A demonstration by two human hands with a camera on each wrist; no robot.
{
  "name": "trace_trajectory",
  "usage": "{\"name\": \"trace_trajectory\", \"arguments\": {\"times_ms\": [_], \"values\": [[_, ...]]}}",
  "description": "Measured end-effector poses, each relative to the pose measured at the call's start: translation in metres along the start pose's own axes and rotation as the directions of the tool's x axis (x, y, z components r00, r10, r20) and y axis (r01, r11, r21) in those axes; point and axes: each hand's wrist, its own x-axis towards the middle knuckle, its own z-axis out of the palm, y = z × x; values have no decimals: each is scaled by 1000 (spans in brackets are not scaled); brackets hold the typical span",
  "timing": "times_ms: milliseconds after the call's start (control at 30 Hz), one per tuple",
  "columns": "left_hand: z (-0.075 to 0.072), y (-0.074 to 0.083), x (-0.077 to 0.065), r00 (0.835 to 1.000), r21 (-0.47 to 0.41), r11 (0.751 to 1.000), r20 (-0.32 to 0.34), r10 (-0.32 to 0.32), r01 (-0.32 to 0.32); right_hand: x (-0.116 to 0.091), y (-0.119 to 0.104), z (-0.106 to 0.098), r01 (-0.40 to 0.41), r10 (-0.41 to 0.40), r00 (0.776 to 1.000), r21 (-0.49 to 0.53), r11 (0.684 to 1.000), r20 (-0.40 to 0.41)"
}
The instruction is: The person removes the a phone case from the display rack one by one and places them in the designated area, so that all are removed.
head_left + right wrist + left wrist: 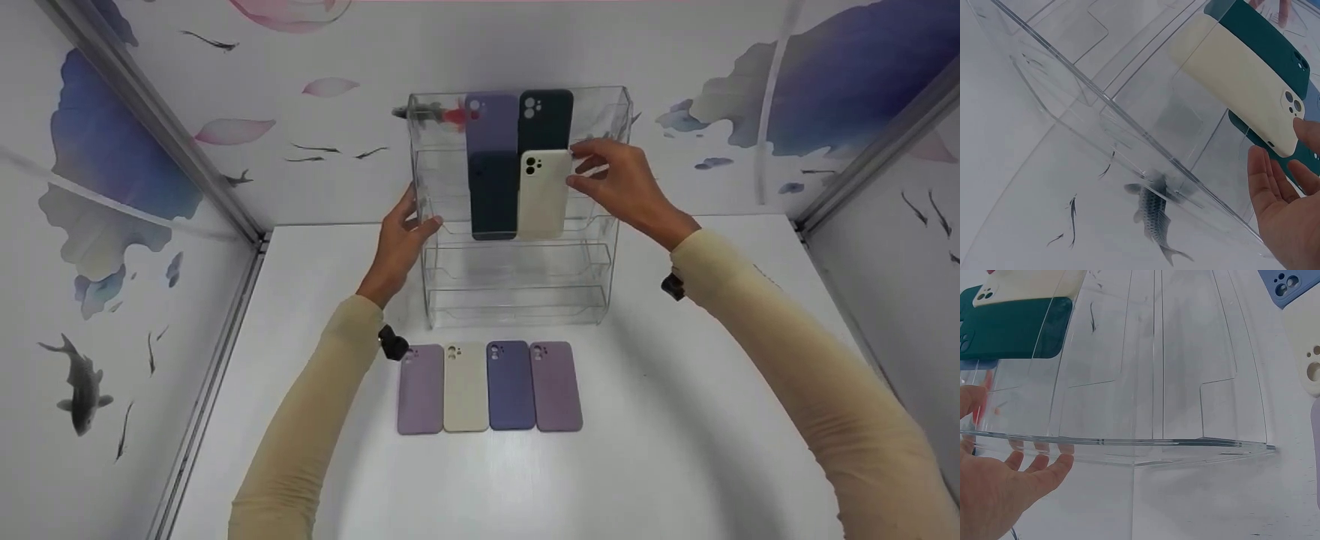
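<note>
My left hand (397, 244) grips the left side wall of a clear tiered display rack (517, 306), thumb in front and fingers behind, as the left wrist view also shows. With thumb and fingertips my right hand (619, 180) holds the upper right corner of a cream phone case (544, 199). That case stands upright in a rack tier, beside a dark green phone case (493, 199). In the tier above, a blue-purple phone case (491, 120) and another dark green phone case (546, 120) lean side by side.
In front of the rack several phone cases lie in a row on the white table (637, 480): a lilac case (420, 394), a cream case (466, 394), a blue case (511, 390) and a mauve case (556, 390). Patterned panels (337, 187) enclose the back and sides.
</note>
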Motion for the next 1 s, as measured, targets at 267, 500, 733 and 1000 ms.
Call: {"name": "trace_trajectory", "arguments": {"times_ms": [267,500,733,1000], "values": [[1,-1,1,1000,-7,1000,-1,21,-21,2,-1,6,36,-37,999,-15,999,-30],[1,-1,1,1000,-10,1000,-1,25,-25,-2,0,11,81,-82,992,-14,997,-100],[0,-1,0,999,-31,999,14,36,-35,-10,-6,9,105,-100,985,31,994,-141],[0,-1,1,999,-37,999,20,26,-25,-20,-12,-3,153,-137,970,64,986,-202]]}}
